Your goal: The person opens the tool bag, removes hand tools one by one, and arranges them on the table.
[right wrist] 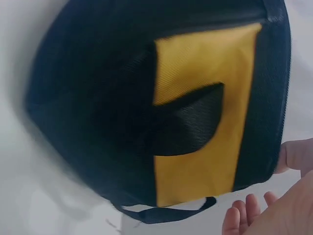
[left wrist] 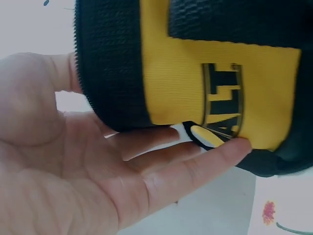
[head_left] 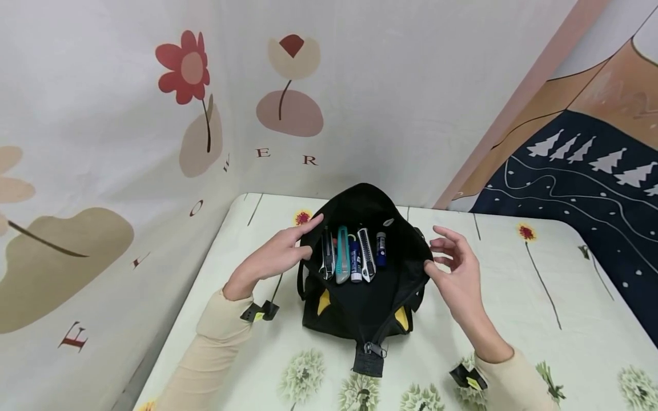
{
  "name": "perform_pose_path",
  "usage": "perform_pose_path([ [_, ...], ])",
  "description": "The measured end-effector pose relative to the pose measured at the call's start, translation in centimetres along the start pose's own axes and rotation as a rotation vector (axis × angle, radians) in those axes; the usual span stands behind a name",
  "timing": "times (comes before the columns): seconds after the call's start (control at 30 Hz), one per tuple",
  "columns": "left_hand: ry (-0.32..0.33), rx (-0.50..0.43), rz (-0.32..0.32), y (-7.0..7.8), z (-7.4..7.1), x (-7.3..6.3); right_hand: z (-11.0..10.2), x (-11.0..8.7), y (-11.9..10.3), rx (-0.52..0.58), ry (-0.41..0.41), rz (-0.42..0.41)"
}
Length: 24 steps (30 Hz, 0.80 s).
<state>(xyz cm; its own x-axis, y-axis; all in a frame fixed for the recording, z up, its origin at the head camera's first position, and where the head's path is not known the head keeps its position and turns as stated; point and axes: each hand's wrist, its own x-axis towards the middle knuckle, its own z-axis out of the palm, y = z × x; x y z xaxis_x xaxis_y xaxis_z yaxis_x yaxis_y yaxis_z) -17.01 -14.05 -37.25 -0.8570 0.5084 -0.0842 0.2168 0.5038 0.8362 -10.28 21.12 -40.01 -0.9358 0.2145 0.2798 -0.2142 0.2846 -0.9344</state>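
Observation:
A black tool bag [head_left: 367, 305] with yellow panels stands on the table, its zipped mouth spread wide. Inside, against the far wall, are a teal box cutter [head_left: 342, 257], two dark-and-silver box cutters, and two blue glue sticks, one being this glue stick [head_left: 381, 249]. My left hand [head_left: 269, 254] holds the left rim, its thumb inside and its fingers along the outside, where the left wrist view shows a yellow panel [left wrist: 176, 88] with black letters. At the right rim, the thumb of my right hand [head_left: 460, 274] presses from inside, while the bent fingers stay off the bag.
The bag's zipper tab [head_left: 369, 362] points toward me. A pale flowered cloth covers the table [head_left: 514, 285]. Behind and to the left rise printed fabric walls [head_left: 411, 103]; a dark panel with white trees [head_left: 606, 182] hangs at the right.

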Motion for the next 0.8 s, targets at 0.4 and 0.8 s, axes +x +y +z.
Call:
perform_pose_path([
  [0.4,0.028,0.056,-0.003,1.5,-0.1,0.6,2.9,2.5,-2.9,0.102,0.029,-0.275],
  [0.8,0.049,0.05,0.011,1.8,0.9,1.5,6.1,5.6,-3.6,0.17,-0.234,-0.358],
])
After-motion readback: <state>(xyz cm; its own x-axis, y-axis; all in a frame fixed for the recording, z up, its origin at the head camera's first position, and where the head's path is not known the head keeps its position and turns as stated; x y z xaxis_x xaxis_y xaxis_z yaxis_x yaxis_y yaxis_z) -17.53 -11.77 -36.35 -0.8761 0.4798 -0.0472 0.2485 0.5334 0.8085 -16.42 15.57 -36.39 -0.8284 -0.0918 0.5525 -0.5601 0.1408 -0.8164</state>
